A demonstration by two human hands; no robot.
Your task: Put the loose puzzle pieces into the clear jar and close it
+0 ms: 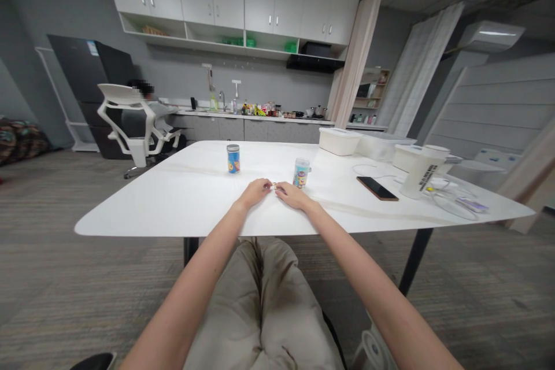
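Observation:
My left hand (255, 192) and my right hand (291, 194) meet over the near part of the white table, fingertips almost touching. Both are closed in a pinch around a small white and yellowish piece (274, 186), too small to name and partly covered by the fingers. Just beyond my right hand stands a clear jar (301, 173) with a colourful printed label. Farther off to the left, a blue printed can (233, 159) with a grey lid stands upright, apart from my left hand.
On the white table (143, 208), a dark phone (377, 188) lies to the right. Beyond it stand a whitish cup with black lettering (422, 176), cables and several storage boxes (338, 141). A person sits in a white chair (137, 127) at the back left, near the kitchen counter.

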